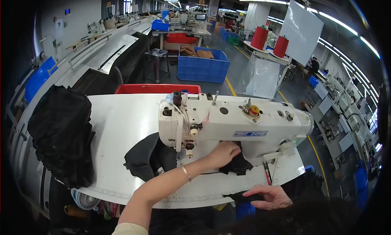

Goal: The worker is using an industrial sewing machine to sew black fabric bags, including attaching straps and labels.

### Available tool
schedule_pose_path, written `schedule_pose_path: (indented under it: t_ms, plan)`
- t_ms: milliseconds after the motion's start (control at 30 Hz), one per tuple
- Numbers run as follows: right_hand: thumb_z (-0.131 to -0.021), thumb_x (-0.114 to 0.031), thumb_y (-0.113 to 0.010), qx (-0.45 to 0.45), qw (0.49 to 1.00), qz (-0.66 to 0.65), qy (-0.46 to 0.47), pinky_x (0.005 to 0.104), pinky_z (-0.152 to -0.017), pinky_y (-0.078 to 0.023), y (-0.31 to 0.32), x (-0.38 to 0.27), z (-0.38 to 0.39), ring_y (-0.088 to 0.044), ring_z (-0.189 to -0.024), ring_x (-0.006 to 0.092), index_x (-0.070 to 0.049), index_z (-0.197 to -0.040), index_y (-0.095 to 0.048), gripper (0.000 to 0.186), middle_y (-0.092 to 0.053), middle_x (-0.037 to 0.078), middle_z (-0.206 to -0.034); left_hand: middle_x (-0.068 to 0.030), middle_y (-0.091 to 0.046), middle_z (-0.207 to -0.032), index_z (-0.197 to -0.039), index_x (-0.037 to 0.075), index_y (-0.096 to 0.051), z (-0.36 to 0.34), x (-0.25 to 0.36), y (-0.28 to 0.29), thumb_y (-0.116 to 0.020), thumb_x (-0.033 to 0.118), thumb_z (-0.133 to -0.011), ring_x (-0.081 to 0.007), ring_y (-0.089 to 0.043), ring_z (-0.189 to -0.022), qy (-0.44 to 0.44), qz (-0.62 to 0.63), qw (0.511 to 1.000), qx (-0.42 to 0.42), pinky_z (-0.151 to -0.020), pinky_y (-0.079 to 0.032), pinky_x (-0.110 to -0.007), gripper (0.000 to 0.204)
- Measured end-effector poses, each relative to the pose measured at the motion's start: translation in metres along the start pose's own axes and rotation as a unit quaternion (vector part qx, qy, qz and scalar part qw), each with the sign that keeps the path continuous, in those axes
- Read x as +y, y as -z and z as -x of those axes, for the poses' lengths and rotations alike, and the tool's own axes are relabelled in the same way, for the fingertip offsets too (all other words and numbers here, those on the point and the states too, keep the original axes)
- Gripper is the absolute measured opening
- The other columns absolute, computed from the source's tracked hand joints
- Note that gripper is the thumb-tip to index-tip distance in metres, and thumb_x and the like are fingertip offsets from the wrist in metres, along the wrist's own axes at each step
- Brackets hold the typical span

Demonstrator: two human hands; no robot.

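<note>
black cloth gathered at the needle, two hands working apart

a white sewing machine (211,119) spans the middle of the frame on a pale table (116,129). black cloth (140,155) lies left of and below its needle end, near the centre, folded over itself, with a small pale label showing. more dark fabric (238,166) is bunched under the machine's arm, right of centre; whether the two are one piece i cannot tell.

the hands are well apart. the left hand (224,155) reaches in from the lower edge, fingers curled down at the bunched fabric; whether they grip or only press, i cannot tell. the right hand (272,197), at the lower right, pinches a black strip (240,196) between thumb and forefinger by the table's front edge.

the likeliest trouble, i judge, is at the needle: folds left lying over each other could be caught as an extra layer, and pulling on the bunched side could skew the cloth. the left fingers would be at risk if they strayed toward the needle while it ran. red-and-black snips (267,173) lie near the fabric and could snag it or be dragged along. a loose pinch could let the strip drop off the edge. at the left, the tall black stack (61,137) looks uneven; a knock might topple it.
</note>
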State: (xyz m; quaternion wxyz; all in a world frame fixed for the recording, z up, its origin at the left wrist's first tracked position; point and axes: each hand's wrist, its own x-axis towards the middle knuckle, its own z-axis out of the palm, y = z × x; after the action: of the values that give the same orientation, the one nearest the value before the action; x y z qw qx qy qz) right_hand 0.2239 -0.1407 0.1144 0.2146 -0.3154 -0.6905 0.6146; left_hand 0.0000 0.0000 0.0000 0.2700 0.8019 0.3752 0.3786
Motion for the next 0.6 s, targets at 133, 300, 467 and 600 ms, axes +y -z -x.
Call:
schedule_pose_path:
  t_ms: [133,300,467,600]
  plan:
    - [-0.09,-0.002,-0.065,0.029,0.991,-0.093,-0.092,0.0219,-0.085,-0.046,-0.031,0.015,-0.02,-0.059,-0.095,0.0077,-0.003,-0.124,-0.062,0.035,-0.066,0.005,-0.108,-0.0056,-0.068,-0.097,-0.114,-0.004,-0.062,0.108,0.073,0.029,-0.054,0.026,-0.1,-0.0157,-0.061,-0.089,0.148,0.394,0.883,-0.209,-0.083,-0.048,-0.031,0.034]
    - [-0.092,-0.005,-0.064,-0.056,0.99,-0.111,-0.073,0.0191,-0.081,-0.043,-0.083,0.041,-0.043,-0.056,-0.091,0.0036,-0.007,-0.13,-0.058,0.039,-0.064,-0.001,-0.097,-0.0006,-0.065,-0.091,-0.107,0.0,-0.063,0.211,0.102,0.098,-0.064,0.013,-0.093,-0.0064,-0.057,-0.081,0.23,0.32,0.903,-0.173,-0.078,-0.048,-0.024,0.019]
    - [-0.087,-0.01,-0.071,-0.103,0.986,-0.028,-0.126,0.0225,-0.089,-0.043,-0.126,0.059,-0.069,-0.058,-0.094,0.0078,-0.005,-0.132,-0.056,0.048,-0.066,0.001,-0.1,-0.0088,-0.065,-0.1,-0.115,0.002,-0.061,0.256,0.121,0.119,-0.068,0.007,-0.086,-0.0175,-0.061,-0.081,0.209,0.112,0.971,0.022,-0.081,-0.053,-0.03,0.03]
    - [-0.082,0.0,-0.072,0.101,0.971,0.136,0.17,0.0241,-0.085,-0.047,-0.165,0.064,-0.089,-0.063,-0.094,0.0156,-0.002,-0.122,-0.062,0.041,-0.066,0.011,-0.104,-0.0124,-0.06,-0.115,-0.114,0.001,-0.061,0.252,0.124,0.101,-0.069,-0.002,-0.084,-0.0202,-0.065,-0.094,0.119,0.037,0.981,0.15,-0.081,-0.055,-0.029,0.032]
